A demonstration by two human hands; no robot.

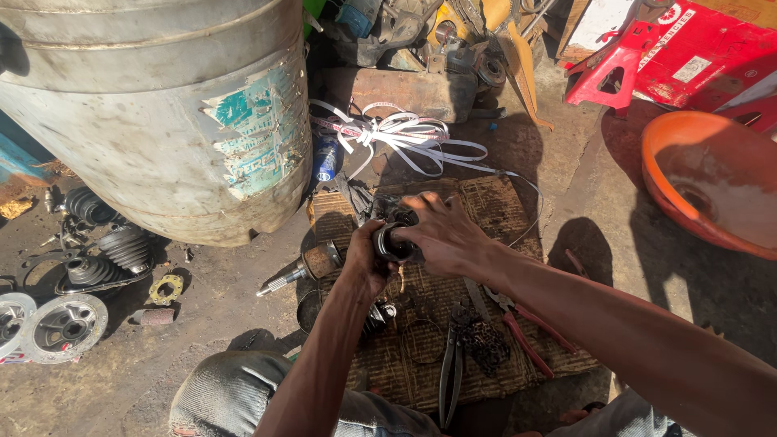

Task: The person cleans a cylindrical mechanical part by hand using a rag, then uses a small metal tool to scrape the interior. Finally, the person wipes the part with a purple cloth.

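**Greasy joint gripped over a mat on a dirt floor**

Left hand (pixel 366 257) and right hand (pixel 441 236) together, both clamped on a dark round metal joint (pixel 394 243), held above a worn woven mat (pixel 494 206). Pliers (pixel 450 374) and red-handled cutters (pixel 526 328) beside, on the mat. Dirt floor (pixel 218 307) beneath; big metal drum (pixel 162 105) left, orange basin (pixel 712 182) right.

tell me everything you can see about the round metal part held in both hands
The round, dark, greasy metal part looks like a joint housing, with a ring-shaped rim facing up. The left hand grips its side; the right hand covers its top with spread fingers. It is held above the worn brown mat, half in shadow, so finer details are hidden.
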